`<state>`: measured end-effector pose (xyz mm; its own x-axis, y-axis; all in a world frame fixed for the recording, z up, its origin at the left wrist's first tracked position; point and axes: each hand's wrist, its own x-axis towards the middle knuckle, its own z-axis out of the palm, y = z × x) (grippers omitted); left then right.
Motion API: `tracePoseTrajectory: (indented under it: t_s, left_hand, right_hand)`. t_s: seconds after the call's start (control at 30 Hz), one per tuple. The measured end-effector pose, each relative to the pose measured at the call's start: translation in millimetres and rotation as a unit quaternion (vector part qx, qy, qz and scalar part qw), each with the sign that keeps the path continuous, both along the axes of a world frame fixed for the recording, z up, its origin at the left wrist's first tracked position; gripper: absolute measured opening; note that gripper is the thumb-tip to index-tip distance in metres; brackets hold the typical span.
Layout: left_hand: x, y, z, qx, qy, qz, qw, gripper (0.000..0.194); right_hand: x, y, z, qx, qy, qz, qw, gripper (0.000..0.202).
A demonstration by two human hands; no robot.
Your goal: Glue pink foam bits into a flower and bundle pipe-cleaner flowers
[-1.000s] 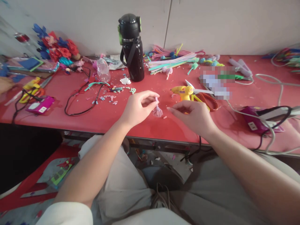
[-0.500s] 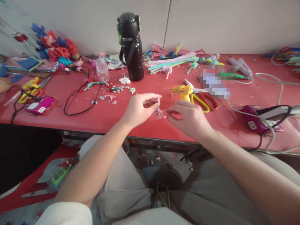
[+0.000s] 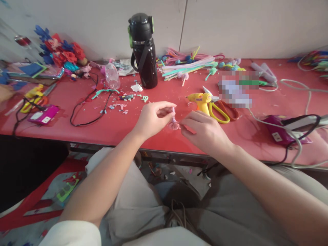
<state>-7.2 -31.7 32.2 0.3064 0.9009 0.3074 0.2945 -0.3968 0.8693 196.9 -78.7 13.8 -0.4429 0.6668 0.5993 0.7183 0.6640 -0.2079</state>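
Between the thumb and fingers of my left hand [image 3: 155, 118] is the thin lilac stem of a small pink craft flower [image 3: 174, 125]. Its looped, petal-like head hangs downward above the red table [image 3: 143, 136]. My right hand [image 3: 205, 128] is at the flower's right side, thumb and index finger close together at its edge. Whether those fingertips pinch a petal is too small to make out. Just beyond my right hand lie a yellow glue gun [image 3: 201, 99] and scissors with yellow and red handles [image 3: 220, 111].
A black bottle [image 3: 145, 54] stands at the back, beside pastel pipe cleaners [image 3: 189, 68]. Clippings [image 3: 120, 109] litter the tabletop. Purple power boxes [image 3: 44, 114] with cords sit at both sides. Another person's hand [image 3: 6, 93] shows at the far left.
My right hand has shifted slightly down and left at the flower's edge. The flower's head looks rounder and more spread. My left hand keeps its place.
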Motion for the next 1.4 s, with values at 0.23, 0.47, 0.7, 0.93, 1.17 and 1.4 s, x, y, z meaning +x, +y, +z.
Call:
tracePoseTrajectory:
  t_s: [0.23, 0.47, 0.7, 0.93, 1.17, 1.4]
  left_hand:
    - [0, 2, -1.1, 0.001, -0.011, -0.003, 1.0, 0.02]
    - [1, 2, -0.9, 0.002, -0.025, -0.013, 1.0, 0.017]
    - [0, 3, -1.6, 0.016, -0.024, -0.006, 1.0, 0.014]
    - [-5, 9, -0.5, 0.033, -0.016, 0.002, 0.999, 0.014]
    - [-7, 11, -1.2, 0.037, -0.04, -0.004, 0.999, 0.015]
    - [-3, 6, 0.4, 0.031, -0.035, -0.018, 0.999, 0.015]
  right_hand:
    - [-1, -3, 0.6, 0.009, -0.036, -0.009, 0.999, 0.029]
    - [-2, -4, 0.6, 0.014, -0.057, -0.016, 0.998, 0.032]
    - [-3, -4, -3.4, -0.003, -0.065, -0.031, 0.997, 0.031]
    - [2, -5, -3.0, -0.085, 0.092, -0.041, 0.991, 0.023]
    - [-5, -8, 0.4, -0.332, 0.319, -0.073, 0.885, 0.032]
    - [-12, -7, -1.8, -0.314, 0.307, -0.084, 0.894, 0.031]
